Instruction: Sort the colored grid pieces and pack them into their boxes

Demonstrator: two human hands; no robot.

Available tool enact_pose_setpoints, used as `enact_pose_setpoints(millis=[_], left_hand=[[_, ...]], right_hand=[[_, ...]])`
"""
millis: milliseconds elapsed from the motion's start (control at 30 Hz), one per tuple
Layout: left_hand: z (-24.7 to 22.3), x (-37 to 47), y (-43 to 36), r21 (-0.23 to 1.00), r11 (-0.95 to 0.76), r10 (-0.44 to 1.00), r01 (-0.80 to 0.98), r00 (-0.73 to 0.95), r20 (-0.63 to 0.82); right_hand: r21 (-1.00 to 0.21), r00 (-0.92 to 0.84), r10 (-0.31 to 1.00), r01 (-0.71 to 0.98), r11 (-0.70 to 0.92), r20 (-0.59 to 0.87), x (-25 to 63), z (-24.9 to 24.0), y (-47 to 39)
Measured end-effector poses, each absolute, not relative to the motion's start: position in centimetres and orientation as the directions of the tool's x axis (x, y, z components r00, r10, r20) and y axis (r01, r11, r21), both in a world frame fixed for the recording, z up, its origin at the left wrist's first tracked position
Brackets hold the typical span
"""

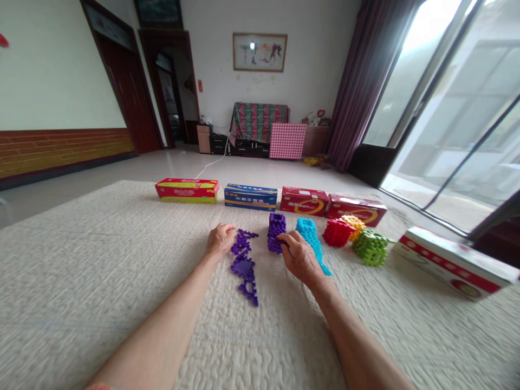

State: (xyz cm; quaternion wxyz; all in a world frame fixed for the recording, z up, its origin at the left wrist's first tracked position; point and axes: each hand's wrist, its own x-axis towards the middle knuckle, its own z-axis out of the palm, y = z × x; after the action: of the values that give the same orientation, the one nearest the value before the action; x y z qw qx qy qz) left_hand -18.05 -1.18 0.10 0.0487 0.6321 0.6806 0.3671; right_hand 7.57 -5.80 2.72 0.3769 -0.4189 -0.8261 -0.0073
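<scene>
On the cream quilted cloth (pixel 101 244) spread before me, two bare hands are busy among bright plastic pieces. The left hand (pixel 221 239) sits at the upper left edge of a loose, uneven line of flat, dark purple plastic pieces with notched edges (pixel 242 266). Its fingers are curled in, and I can't tell whether they have hold of a piece or only rest beside it. The right hand (pixel 299 254) has its thumb and forefinger bent close together at the near right side of an upright dark purple block of notched plastic with an open square top (pixel 277 227); from here I can't make out if they truly pinch it. That block stands to the right of the flat pieces.

Partly behind the right hand is a long light blue notched plastic block (pixel 307 233). Further right, close together, are a red knobbly plastic block (pixel 338 233), a yellow one (pixel 354 223) and a green one (pixel 370 248). Beyond them stretches a row of cardboard boxes: a red and yellow-green box (pixel 187 192), a blue box (pixel 251 197) and two dark red boxes (pixel 304 201). A white and red carton (pixel 455 264) lies at far right.
</scene>
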Motion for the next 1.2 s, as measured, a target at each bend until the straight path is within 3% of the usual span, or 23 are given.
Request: enact_pose_setpoints(millis=[300,600,800,1000,1200], left_hand=[[-0.1,-18.1,-1.1,0.556,-0.093,0.888,0.826,-0.184,0.422],[-0.1,-18.1,-1.2,0.548,-0.110,0.880,0.829,-0.175,0.441],[0.0,-18.1,-1.1,0.560,-0.089,0.885,0.824,-0.192,0.424],[0.4,-17.9,-1.2,0.583,-0.064,0.888,0.810,-0.220,0.403],[0.6,-17.7,-1.4,0.595,-0.060,0.893,0.801,-0.223,0.390]], right_hand=[[-0.273,-0.328,0.718,0.765,0.583,0.614,7.2,2.8,-5.7],[-0.192,-0.334,0.663,0.785,0.589,0.670,6.8,2.9,-5.6],[-0.289,-0.314,0.623,0.680,0.674,0.716,5.5,2.8,-6.3],[-0.451,-0.550,0.670,0.496,0.742,0.498,2.9,2.9,-8.4],[-0.341,-0.614,0.709,0.622,0.705,0.345,1.4,3.4,-9.8]])
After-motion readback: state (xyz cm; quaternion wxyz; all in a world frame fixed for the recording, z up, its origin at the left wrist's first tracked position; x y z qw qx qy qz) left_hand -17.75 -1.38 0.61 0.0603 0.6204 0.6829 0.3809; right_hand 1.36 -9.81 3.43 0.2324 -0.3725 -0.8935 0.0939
